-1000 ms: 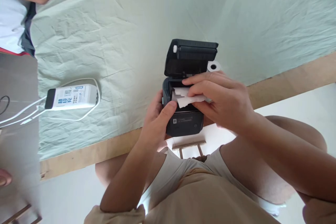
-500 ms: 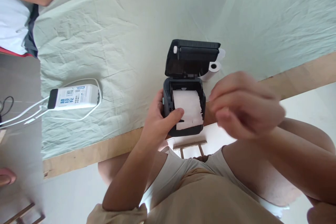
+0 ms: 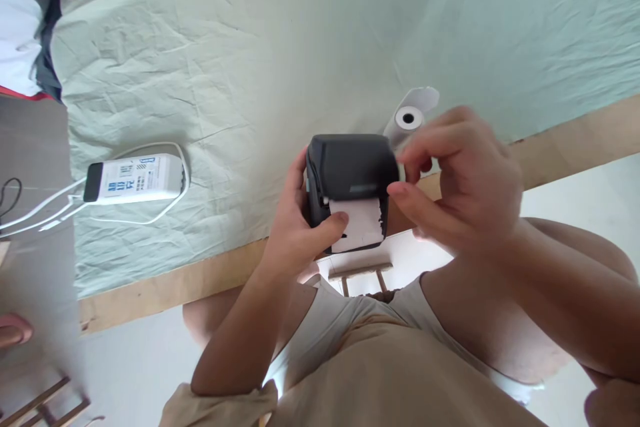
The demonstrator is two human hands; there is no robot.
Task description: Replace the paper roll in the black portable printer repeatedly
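Right now my left hand [image 3: 300, 237] is closed around the left side of the small black printer [image 3: 345, 170], my thumb lying over its front and pressing on the paper strip [image 3: 364, 223]. The printer is up in front of me, over the near edge of the table, with its lid [image 3: 360, 150] down over the body; I can't tell whether it is latched. The strip comes out from under the lid's front edge and hangs down the front, its right side ragged. My right hand [image 3: 467, 190] is half curled at the right side of the lid, thumb and forefinger around its corner, but it is blurred and I can't tell whether they pinch it. Just beyond, on the pale green cloth [image 3: 240, 87], is a white paper roll [image 3: 395, 133] with a loose end trailing behind it. Well off to my left lies a white power strip [image 3: 145, 180] with its cables.
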